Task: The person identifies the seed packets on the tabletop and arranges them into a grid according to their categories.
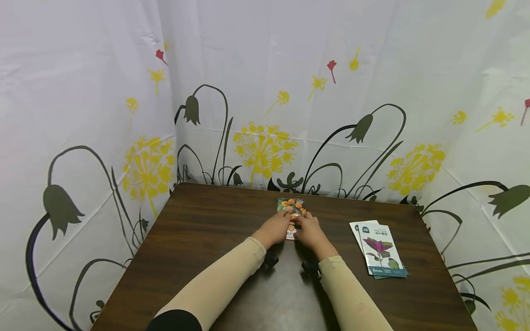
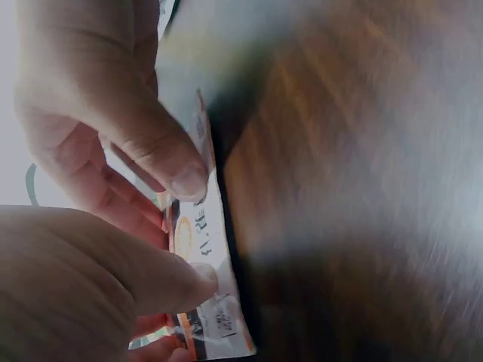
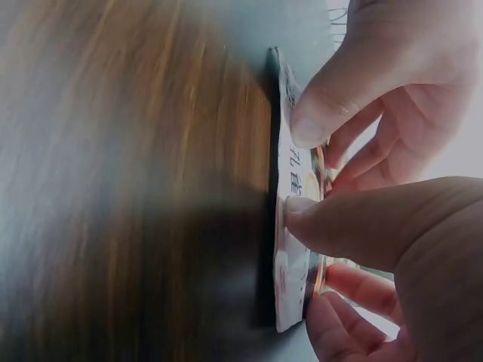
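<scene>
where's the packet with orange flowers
In the head view, the orange-flower packet is held by the left hand and right hand near the far edge of the table, left of the purple-flower packet.

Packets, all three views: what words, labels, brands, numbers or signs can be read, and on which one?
"孔雀": orange-flower packet, right wrist view; its other print is too small or blurred.
Purple-flower packet: dark lettering at the top, pale lettering along the bottom band, too blurred to quote.
Packet edge beneath it: nothing readable.
</scene>
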`<action>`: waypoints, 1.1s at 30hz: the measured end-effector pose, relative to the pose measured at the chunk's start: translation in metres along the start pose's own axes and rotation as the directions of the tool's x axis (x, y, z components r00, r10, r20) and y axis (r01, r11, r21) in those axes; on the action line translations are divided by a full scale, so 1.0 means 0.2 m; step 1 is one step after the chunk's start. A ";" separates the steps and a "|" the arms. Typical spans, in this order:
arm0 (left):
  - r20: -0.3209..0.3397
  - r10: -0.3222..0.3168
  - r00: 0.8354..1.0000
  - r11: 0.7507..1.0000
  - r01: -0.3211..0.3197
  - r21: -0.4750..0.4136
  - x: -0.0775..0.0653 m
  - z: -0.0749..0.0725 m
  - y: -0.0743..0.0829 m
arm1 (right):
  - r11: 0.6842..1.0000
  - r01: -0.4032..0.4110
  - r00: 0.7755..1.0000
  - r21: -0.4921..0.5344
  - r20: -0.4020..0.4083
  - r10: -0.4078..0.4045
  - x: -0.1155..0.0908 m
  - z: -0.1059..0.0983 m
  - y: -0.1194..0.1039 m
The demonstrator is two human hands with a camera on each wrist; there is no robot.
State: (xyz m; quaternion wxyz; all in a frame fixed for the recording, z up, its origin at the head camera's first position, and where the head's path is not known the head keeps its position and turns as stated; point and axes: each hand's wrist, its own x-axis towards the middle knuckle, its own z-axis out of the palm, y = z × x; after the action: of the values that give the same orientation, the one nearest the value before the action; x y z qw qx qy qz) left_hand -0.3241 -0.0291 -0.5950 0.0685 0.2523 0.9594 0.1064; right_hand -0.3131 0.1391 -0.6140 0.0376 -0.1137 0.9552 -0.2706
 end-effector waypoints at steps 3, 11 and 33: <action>-0.004 0.003 1.000 1.000 -0.003 -0.014 0.00 -0.02 -0.04 | 1.000 0.000 1.000 0.012 0.018 0.000 0.03 0.00 -0.02; -0.058 0.039 0.998 0.999 -0.037 0.039 0.00 -0.03 -0.10 | 1.000 0.006 0.999 -0.008 0.041 -0.006 0.08 0.03 -0.08; -0.039 -0.025 0.999 0.998 0.023 -0.059 0.30 0.35 -0.58 | 0.999 0.026 0.999 0.033 0.038 -0.027 0.31 0.22 -0.06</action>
State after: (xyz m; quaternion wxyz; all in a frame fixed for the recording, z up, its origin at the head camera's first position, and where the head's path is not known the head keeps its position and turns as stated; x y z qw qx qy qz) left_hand -0.4183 -0.0862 -0.6954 0.0580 0.2366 0.9600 0.1384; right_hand -0.3640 0.0915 -0.6462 0.0541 -0.1308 0.9482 -0.2844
